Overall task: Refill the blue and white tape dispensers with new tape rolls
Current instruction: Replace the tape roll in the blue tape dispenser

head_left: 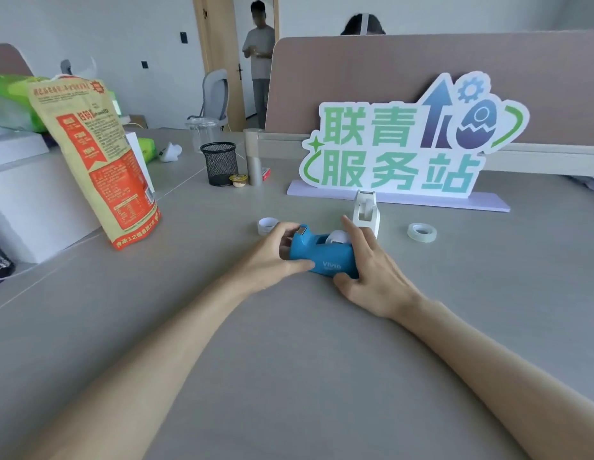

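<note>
The blue tape dispenser (325,255) lies on the grey table with its cutter end to the left. My left hand (272,252) grips its cutter end, thumb along the near side. My right hand (368,270) grips its right end, fingers over the back. A white roll (338,236) sits in its well. The white tape dispenser (366,210) stands upright just behind my right hand. A clear tape roll (421,232) lies flat to the right. A white ring (267,225), a roll or core, lies behind my left hand.
A tall orange and tan bag (96,161) stands at the left beside white boxes (26,200). A black mesh pen cup (219,163) and a small round tub (238,180) stand farther back. A large sign (398,151) on a lilac base stands behind the dispensers. Two people are beyond the partition.
</note>
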Available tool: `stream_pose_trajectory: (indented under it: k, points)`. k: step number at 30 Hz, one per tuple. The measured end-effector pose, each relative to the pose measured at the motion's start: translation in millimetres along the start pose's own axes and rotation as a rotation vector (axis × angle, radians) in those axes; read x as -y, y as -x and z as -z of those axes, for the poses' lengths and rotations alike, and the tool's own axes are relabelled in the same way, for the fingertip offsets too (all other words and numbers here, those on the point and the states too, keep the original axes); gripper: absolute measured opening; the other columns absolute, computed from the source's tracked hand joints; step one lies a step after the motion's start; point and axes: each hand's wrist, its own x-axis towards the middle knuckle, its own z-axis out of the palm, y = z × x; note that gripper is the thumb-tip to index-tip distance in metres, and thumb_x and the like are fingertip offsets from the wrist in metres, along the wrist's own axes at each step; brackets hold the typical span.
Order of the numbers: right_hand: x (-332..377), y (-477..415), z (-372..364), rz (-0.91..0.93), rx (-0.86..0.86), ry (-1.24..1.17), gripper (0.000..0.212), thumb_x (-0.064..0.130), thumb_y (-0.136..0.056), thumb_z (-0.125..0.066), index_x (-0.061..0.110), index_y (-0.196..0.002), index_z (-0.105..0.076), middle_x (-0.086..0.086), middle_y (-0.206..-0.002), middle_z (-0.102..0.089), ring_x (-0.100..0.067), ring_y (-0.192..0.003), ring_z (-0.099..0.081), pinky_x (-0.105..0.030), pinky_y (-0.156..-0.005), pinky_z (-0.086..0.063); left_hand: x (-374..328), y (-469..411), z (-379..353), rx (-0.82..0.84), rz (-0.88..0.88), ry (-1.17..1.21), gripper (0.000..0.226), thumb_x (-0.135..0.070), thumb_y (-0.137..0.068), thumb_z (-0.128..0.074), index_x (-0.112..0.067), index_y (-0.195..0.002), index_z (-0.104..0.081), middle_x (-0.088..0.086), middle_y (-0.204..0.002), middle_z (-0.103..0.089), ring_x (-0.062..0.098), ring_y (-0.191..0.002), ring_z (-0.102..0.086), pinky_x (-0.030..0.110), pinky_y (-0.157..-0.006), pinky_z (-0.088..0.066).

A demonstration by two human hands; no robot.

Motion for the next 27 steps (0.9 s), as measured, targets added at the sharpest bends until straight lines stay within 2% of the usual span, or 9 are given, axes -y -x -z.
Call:
stream_pose_trajectory:
  k: [4, 8, 12, 15, 21, 27]
  points:
    - [0, 2, -2, 0.052, -0.029, 0.077, 0.083, 0.016, -0.081, -0.057, 0.013, -0.152, -0.014, -0.009, -0.141, -0.032, -0.032, -0.109, -0.051, -0.019, -0.078, -0.031, 0, 0, 1, -0.021, -0.007, -0.017, 0.05, -0.023, -0.074, -0.081, -0.033, -0.113, -0.051, -0.008, -0.116, -0.059, 0.012, -0.109, -0.058, 0.031, -0.096, -0.049]
    - [2, 4, -3, 0.098, -0.068, 0.125, 0.078, 0.018, -0.079, -0.054, 0.021, -0.15, -0.022, -0.004, -0.144, -0.032, -0.03, -0.115, -0.051, -0.025, -0.08, -0.041, 1, 2, 0, -0.02, -0.027, -0.045, 0.049, -0.032, -0.07, -0.081, -0.037, -0.108, -0.051, -0.005, -0.115, -0.06, 0.014, -0.107, -0.059, 0.038, -0.096, -0.05]
    - [4, 6, -3, 0.156, -0.099, 0.203, 0.07, 0.025, -0.08, -0.053, 0.033, -0.146, -0.031, 0.0, -0.148, -0.032, -0.027, -0.128, -0.041, -0.04, -0.079, -0.055, 2, 9, -4, -0.064, -0.093, -0.167, 0.053, -0.031, -0.08, -0.075, -0.027, -0.125, -0.047, -0.004, -0.117, -0.057, 0.01, -0.106, -0.058, 0.031, -0.093, -0.049]
    - [6, 6, -2, 0.154, -0.085, 0.216, 0.063, 0.027, -0.081, -0.053, 0.036, -0.141, -0.036, 0.004, -0.143, -0.037, -0.023, -0.126, -0.04, -0.04, -0.074, -0.055, 1, 12, -4, -0.08, -0.114, -0.239, 0.056, -0.034, -0.082, -0.072, -0.026, -0.13, -0.044, -0.008, -0.118, -0.053, 0.008, -0.106, -0.056, 0.023, -0.09, -0.046]
    - [14, 8, -3, 0.1, -0.129, 0.304, 0.052, 0.034, -0.081, -0.053, 0.038, -0.131, -0.041, 0.013, -0.137, -0.041, -0.016, -0.125, -0.042, -0.037, -0.065, -0.055, 1, 12, -5, -0.083, -0.117, -0.325, 0.059, -0.038, -0.083, -0.069, -0.025, -0.133, -0.04, -0.009, -0.121, -0.045, 0.009, -0.107, -0.052, 0.024, -0.089, -0.041]
    - [17, 4, -8, 0.098, -0.183, 0.402, 0.043, 0.04, -0.08, -0.051, 0.032, -0.121, -0.05, 0.007, -0.129, -0.052, -0.022, -0.111, -0.055, -0.032, -0.057, -0.05, -1, 13, -5, -0.087, -0.116, -0.345, 0.057, -0.038, -0.084, -0.069, -0.025, -0.132, -0.041, -0.008, -0.121, -0.045, 0.01, -0.106, -0.05, 0.024, -0.087, -0.04]
